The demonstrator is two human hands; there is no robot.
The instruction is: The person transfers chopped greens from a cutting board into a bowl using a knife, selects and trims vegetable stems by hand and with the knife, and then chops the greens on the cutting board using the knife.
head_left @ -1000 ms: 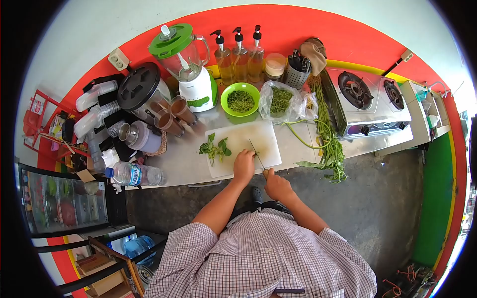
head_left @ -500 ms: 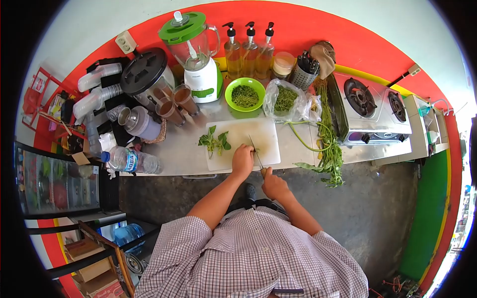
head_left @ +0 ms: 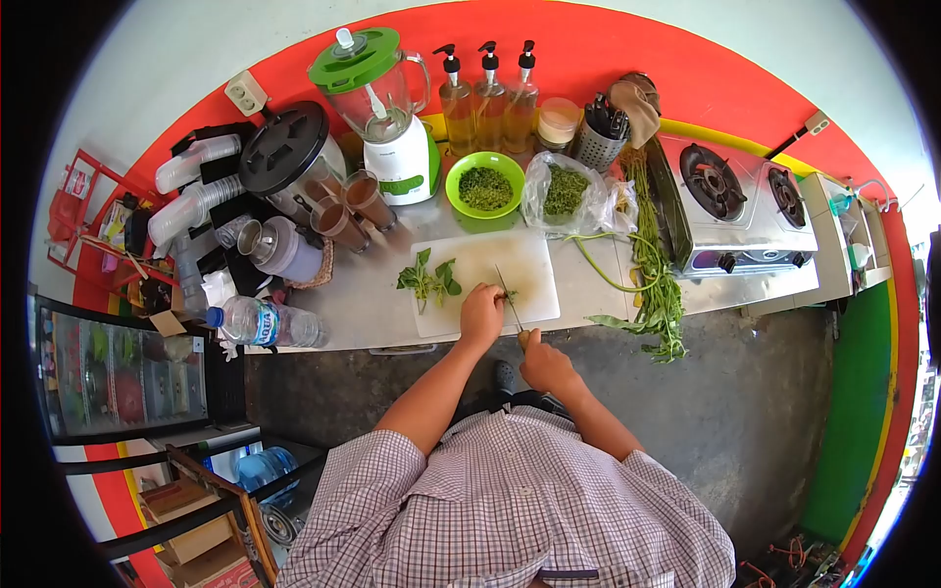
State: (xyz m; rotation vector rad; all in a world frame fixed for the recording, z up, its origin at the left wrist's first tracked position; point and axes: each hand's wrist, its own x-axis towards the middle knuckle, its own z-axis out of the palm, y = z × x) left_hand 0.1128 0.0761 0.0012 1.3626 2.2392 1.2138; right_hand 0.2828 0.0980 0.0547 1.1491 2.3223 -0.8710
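On a white cutting board, my left hand presses down with bent fingers, closed on something small and green at the knife's edge, mostly hidden. My right hand is wrapped round the handle of a knife at the board's front edge; the blade points away, close beside my left fingers. Leafy green sprigs lie on the board's left part. Behind the board stand a green bowl of chopped greens and a clear plastic bag of chopped greens.
Long leafy stems hang over the counter's front edge, beside a two-burner stove. A blender, pump bottles and a knife holder line the back. Brown drink cups and a water bottle stand left.
The camera view has shifted slightly. Both hands keep nearly the same place on the board and knife, and small green bits now show beside the blade.
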